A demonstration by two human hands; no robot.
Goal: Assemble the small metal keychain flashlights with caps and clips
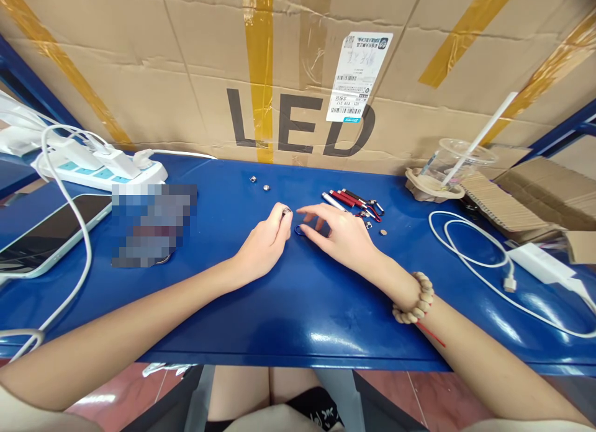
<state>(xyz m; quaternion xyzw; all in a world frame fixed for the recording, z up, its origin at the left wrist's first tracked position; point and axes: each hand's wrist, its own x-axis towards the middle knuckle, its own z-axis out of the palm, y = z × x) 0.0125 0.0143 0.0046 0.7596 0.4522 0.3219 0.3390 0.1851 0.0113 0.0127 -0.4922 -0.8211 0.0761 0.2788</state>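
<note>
My left hand (263, 243) is closed, thumb against bent fingers, over a small shiny metal piece (286, 212) that is mostly hidden. Facing it, my right hand (344, 233) has its fingers apart, with a gap between thumb and index finger. At the right thumb tip is a small dark blue loop (298, 231); whether the thumb touches it I cannot tell. Just beyond the right hand lie several slim tubes: a white tube (333, 201), red tubes (343, 200) and a black tube (352, 195), with clips and cords (375, 210) at their ends.
Two small metal parts (266, 187) lie behind my left hand. A round disc (383, 232) is on the blue table (298, 320). Left are a phone (51, 233) and power strip (112, 177); right, a cup (459, 162), charger cable (465, 255) and carton (535, 202). A large box (195, 59) stands behind.
</note>
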